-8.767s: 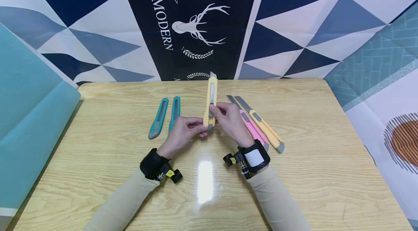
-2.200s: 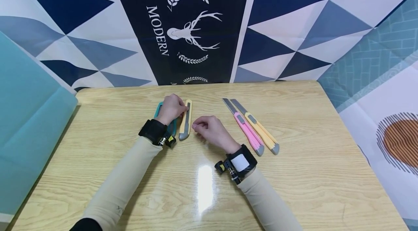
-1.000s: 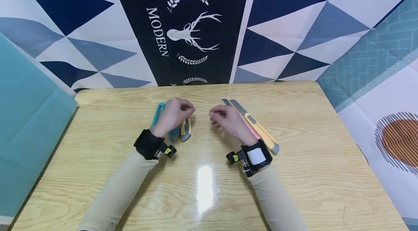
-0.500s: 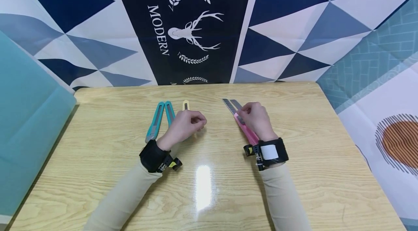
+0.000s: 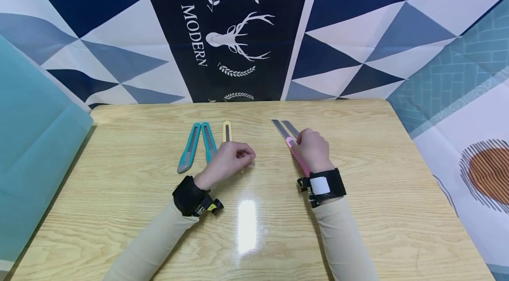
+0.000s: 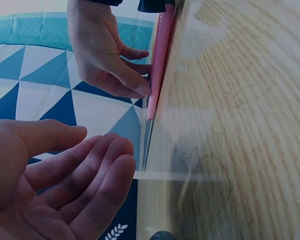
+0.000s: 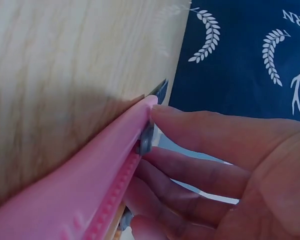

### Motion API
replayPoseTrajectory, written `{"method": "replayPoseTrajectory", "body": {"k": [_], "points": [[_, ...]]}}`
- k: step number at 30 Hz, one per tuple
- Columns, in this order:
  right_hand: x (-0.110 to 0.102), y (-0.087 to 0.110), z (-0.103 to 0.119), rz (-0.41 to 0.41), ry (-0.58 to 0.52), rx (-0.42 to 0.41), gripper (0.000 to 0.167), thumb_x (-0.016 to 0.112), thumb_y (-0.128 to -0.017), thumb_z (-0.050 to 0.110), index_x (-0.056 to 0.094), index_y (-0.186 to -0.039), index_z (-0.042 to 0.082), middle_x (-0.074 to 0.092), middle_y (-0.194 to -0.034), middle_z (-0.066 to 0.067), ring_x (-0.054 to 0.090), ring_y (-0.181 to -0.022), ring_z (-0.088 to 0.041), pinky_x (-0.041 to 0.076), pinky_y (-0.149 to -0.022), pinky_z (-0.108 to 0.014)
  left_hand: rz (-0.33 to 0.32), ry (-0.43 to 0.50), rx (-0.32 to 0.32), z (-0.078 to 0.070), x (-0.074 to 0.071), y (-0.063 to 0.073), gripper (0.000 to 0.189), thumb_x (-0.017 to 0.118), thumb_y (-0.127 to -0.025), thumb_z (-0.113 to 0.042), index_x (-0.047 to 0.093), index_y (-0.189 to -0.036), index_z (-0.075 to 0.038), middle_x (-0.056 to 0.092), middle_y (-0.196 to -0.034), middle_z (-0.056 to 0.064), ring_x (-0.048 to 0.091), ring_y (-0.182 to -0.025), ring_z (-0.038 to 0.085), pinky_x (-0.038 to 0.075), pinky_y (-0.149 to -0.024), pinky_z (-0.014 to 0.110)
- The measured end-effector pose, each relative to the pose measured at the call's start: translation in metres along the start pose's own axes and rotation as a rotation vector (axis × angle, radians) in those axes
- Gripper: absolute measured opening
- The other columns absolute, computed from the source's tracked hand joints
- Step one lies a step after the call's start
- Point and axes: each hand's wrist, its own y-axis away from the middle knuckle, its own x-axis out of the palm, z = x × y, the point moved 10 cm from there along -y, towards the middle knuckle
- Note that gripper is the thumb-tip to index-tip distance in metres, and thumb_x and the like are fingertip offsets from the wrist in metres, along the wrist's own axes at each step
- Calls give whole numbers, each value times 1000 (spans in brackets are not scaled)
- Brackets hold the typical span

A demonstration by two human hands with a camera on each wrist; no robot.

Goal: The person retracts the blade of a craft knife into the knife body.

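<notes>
My right hand (image 5: 313,150) is at the front end of a pink utility knife (image 5: 299,156), its blade extended. In the right wrist view, the thumb lies at the edge of the pink body (image 7: 85,175) and the other fingers reach in by the grey slider (image 7: 146,139). Beside it, mostly behind that hand, lies a yellow utility knife with its blade (image 5: 290,127) out. My left hand (image 5: 227,161) holds nothing, fingers loosely bent, over the lower part of another yellow utility knife (image 5: 227,131). Two teal utility knives (image 5: 189,148) lie to its left, blades retracted.
The wooden table (image 5: 139,192) ends at the back against a patterned cloth (image 5: 246,29) with a deer print. A teal panel (image 5: 36,148) stands along the left side. Bare wood lies between the hands and in front of them. Black camera straps (image 5: 328,184) circle both wrists.
Earlier, both hands held a yellow knife with its blade partly out; it now lies beside the teal ones, blade in. My right hand has moved right to the pink knife; the left has drawn back.
</notes>
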Motion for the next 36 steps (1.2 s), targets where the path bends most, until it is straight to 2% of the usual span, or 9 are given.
{"method": "replayPoseTrajectory", "body": {"k": [3,8,13,20,25,28,32,36], "points": [[0,0,1,-9,42,-3,42,67,-87,15,41,-54,13,36,-53,2,34,-53,-14,24,-48,-27,8,15,4,-1,1,0,18,61,-97,-14,74,-100,-2,73,-84,15,67,-69,25,47,-58,19],[0,-1,5,-10,104,-11,32,68,-85,16,54,-57,10,53,-61,-4,46,-56,-18,33,-47,-30,10,21,7,-1,1,1,18,61,-97,-13,74,-100,-1,73,-83,15,67,-69,26,46,-57,18],[3,0,6,21,95,-9,31,71,-84,16,55,-58,8,52,-60,-4,47,-56,-18,34,-47,-30,12,15,11,-1,1,1,19,60,-98,-14,74,-100,-1,73,-81,14,67,-68,25,46,-57,18],[18,1,1,159,-76,27,22,73,-87,18,64,-74,3,55,-63,-4,50,-54,-14,36,-45,-23,16,-4,10,1,2,1,18,60,-97,-14,74,-99,-2,72,-78,11,67,-67,25,46,-58,18],[26,1,1,231,-175,36,25,70,-90,21,59,-74,4,47,-62,-1,47,-54,-12,35,-46,-21,16,-6,5,3,2,2,18,60,-97,-14,74,-100,-3,72,-78,10,67,-68,24,46,-60,19],[25,1,4,247,-240,23,22,68,-91,21,60,-81,3,49,-65,-1,48,-55,-12,37,-49,-22,15,-3,3,5,3,2,18,61,-97,-14,74,-102,-4,73,-80,11,68,-69,24,47,-61,19],[17,1,12,235,-378,-16,20,67,-92,17,64,-100,-1,60,-80,-8,58,-61,-12,53,-55,-25,17,11,4,6,4,2,16,62,-96,-14,74,-103,-5,74,-84,10,69,-71,23,50,-64,20],[7,-1,23,193,-523,-81,24,66,-92,13,63,-107,-5,64,-91,-16,64,-62,-13,62,-64,-36,24,26,15,4,6,1,16,64,-95,-17,74,-104,-7,75,-87,8,69,-72,19,52,-67,21]]}}
